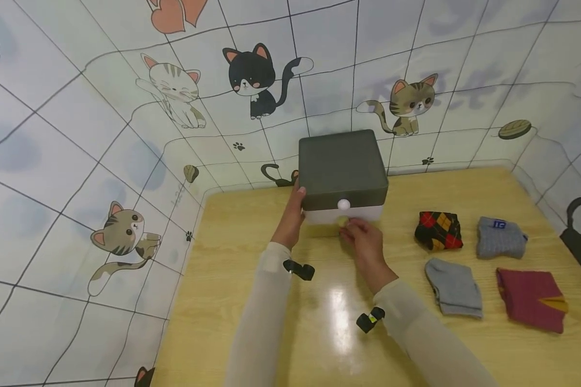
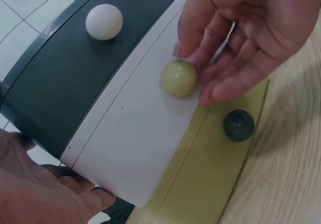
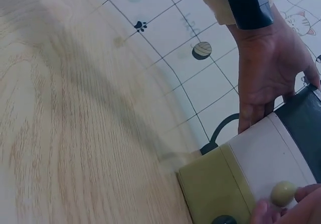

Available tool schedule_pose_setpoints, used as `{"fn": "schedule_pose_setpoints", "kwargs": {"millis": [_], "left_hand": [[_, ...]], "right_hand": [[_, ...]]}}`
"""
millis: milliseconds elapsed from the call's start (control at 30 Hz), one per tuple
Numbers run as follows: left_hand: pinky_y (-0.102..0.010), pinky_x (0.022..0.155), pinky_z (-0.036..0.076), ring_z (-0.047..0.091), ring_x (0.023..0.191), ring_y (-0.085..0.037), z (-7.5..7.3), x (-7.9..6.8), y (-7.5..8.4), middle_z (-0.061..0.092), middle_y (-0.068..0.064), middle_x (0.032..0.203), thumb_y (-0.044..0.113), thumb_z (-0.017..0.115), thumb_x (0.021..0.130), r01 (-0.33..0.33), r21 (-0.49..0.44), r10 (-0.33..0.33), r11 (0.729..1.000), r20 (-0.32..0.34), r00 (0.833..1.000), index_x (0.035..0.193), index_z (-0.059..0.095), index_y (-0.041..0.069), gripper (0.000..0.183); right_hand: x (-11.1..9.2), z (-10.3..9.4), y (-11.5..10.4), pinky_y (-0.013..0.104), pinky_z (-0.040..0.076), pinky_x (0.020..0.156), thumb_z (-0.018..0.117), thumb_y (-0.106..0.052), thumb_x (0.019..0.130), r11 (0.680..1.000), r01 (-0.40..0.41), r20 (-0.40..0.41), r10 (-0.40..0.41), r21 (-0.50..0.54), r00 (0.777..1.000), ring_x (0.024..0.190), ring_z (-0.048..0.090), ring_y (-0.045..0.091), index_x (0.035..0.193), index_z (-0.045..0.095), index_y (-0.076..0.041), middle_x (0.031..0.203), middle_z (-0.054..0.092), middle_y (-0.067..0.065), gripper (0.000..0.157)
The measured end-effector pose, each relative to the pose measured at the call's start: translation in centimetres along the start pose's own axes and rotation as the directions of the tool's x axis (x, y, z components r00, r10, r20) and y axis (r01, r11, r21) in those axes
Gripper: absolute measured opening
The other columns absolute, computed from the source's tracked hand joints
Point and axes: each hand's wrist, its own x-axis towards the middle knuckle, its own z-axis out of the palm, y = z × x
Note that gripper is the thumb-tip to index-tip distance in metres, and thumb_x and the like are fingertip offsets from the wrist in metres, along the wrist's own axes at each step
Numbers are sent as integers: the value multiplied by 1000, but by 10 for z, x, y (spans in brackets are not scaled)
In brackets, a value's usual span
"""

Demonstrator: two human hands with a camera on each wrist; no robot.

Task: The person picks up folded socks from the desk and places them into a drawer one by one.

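Observation:
A small three-tier drawer box [image 1: 344, 166] stands against the back wall. Its top tier is dark green with a white knob [image 2: 104, 22], the middle white, and the bottom yellow-green with a dark knob [image 2: 238, 125]. My left hand [image 1: 290, 217] rests along the box's left side, thumb near the upper front edge and fingers extended against the side. The right hand [image 1: 365, 244] is at the front, its thumb and fingertips pinching the middle drawer's yellow-green knob [image 2: 179, 78]. No gap shows at the middle drawer's front.
To the right on the wooden table [image 1: 213, 301] lie folded socks: an argyle one [image 1: 438, 231], a blue-grey one [image 1: 501, 237], a light grey one [image 1: 454, 287] and a maroon one [image 1: 532, 298]. Cat-patterned walls [image 1: 329, 97] border the table.

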Motion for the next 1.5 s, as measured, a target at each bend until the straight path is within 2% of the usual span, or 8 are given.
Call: {"fn": "schedule_pose_setpoints", "kwargs": {"millis": [133,200,367,600,833,1167,1333,1500], "left_hand": [[-52,127,17,8,160,-15,2,1,4,2,9,176,66,34,106,-8,-7,8,1000,11,1000,169,8,41,72],[-53,126,18,8,160,-16,2,1,5,2,7,176,65,34,107,-15,-11,15,1000,6,1000,169,8,38,73],[-54,126,17,8,160,-17,2,3,3,3,6,176,63,34,107,-28,-21,28,999,-3,1000,169,10,37,72],[-54,126,17,10,160,-18,9,1,2,4,3,176,61,34,108,-14,-22,14,1000,5,1000,170,8,34,72],[-54,126,17,8,160,-19,11,1,4,4,3,176,64,34,107,-3,-20,3,1000,-9,1000,170,9,33,74],[-64,124,14,11,160,-26,3,-3,3,6,0,176,65,42,103,19,-67,-21,998,-24,999,169,13,39,76],[-65,124,12,7,161,-27,4,-5,5,6,0,176,64,46,102,36,-91,-38,995,-22,999,169,14,38,79],[-62,125,14,11,161,-24,5,-5,3,11,1,175,60,48,103,32,-109,-34,994,-10,999,169,16,37,77]], "right_hand": [[-4,6,-16,30,60,84,61,1,102,993,109,-52,-107,42,993,81,70,17,108,64,10,93,67,7,11],[-7,12,-25,32,60,87,61,-2,103,988,118,-21,-116,97,993,84,71,18,109,65,10,96,70,10,14],[-11,26,-41,34,58,94,62,-12,106,979,-23,100,3,203,995,93,76,23,111,66,5,98,74,12,18],[-10,31,-43,33,58,92,61,-10,106,961,-122,90,103,249,991,95,77,24,113,62,4,96,74,13,16],[-15,27,-42,32,59,91,61,-6,105,945,-137,80,118,296,990,90,77,22,111,63,5,93,73,14,13],[-52,8,-31,30,58,93,57,-4,107,961,-148,162,111,235,980,92,76,21,123,56,9,95,73,12,20],[-64,-3,-30,30,59,90,56,-2,107,958,-133,169,92,254,981,91,76,22,109,66,4,94,74,13,12],[-71,-9,-30,29,61,85,56,2,106,952,-132,161,90,275,983,87,77,22,94,72,-2,90,75,13,20]]}}
